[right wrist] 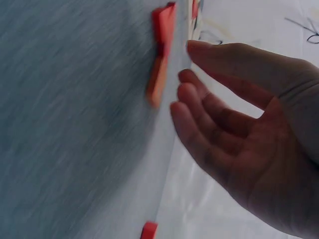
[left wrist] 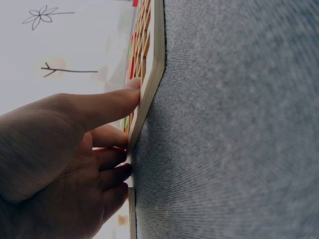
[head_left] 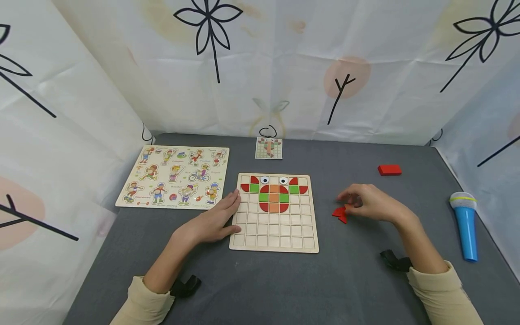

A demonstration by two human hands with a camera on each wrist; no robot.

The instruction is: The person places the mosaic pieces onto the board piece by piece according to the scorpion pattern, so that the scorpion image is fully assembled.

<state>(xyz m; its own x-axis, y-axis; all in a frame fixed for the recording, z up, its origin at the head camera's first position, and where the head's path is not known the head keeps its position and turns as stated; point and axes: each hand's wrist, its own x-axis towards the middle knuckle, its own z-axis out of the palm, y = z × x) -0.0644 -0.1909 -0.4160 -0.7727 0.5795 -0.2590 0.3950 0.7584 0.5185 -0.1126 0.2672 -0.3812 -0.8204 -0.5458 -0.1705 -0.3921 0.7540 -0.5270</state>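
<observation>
A wooden grid board point(head_left: 274, 231) lies on the table with red, green and orange tiles and two eye tiles set in its upper rows. My left hand point(head_left: 215, 220) rests along its left edge, fingers straight and thumb near the front corner; the left wrist view shows the thumb point(left wrist: 112, 105) on the rim. To the right of the board, my right hand point(head_left: 371, 203) hovers at a small cluster of red pieces point(head_left: 340, 214). In the right wrist view its loosely bent fingers point(right wrist: 199, 132) hold nothing, beside the red pieces point(right wrist: 164, 25).
A pattern card point(head_left: 268, 148) lies behind the board. At the left is a picture board point(head_left: 172, 177) with sports figures. A red block point(head_left: 389, 170) sits at the back right, and a blue toy microphone point(head_left: 467, 228) lies by the right edge.
</observation>
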